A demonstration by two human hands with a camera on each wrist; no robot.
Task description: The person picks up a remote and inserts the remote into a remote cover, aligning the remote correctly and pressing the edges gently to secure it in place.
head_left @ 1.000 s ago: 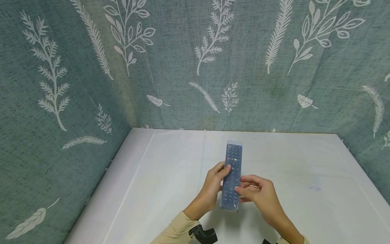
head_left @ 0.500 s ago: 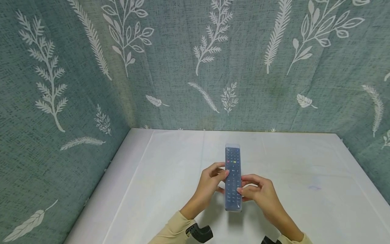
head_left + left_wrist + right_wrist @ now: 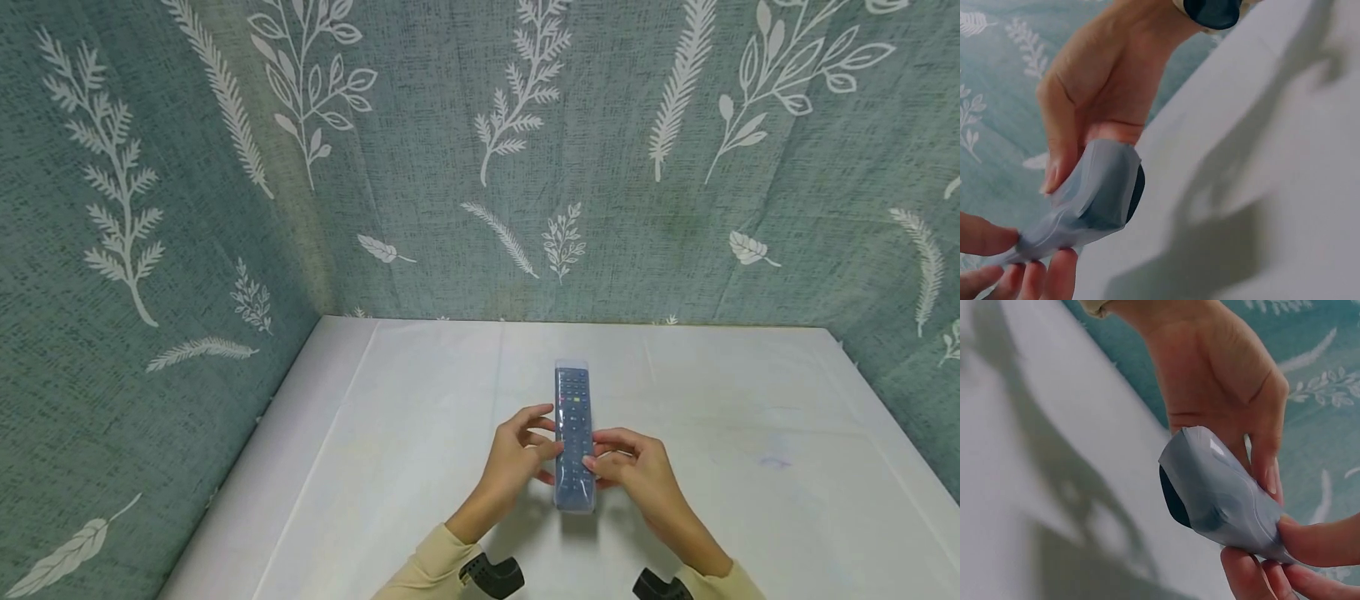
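Observation:
A dark remote control [image 3: 574, 429] with rows of buttons is held above the white table in the head view, its long side pointing away from me. A clear plastic cover [image 3: 1216, 478] wraps it and extends past its far end. My left hand [image 3: 510, 467] holds the left edge, thumb on the button face. My right hand [image 3: 636, 473] pinches the right edge near the lower buttons, with its other fingers partly hidden behind. Both wrist views show fingers on the cover and a dark part of the remote uncovered at its end.
The white-covered table [image 3: 405, 417] spreads around the hands, with shadows beneath them. Green leaf-patterned cloth [image 3: 450, 167] stands behind and at both sides. Each wrist carries a black device [image 3: 492, 575].
The remote control has come slightly closer to me and turned from a slight tilt to nearly straight. My left thumb has shifted down along its edge; the right hand has barely moved.

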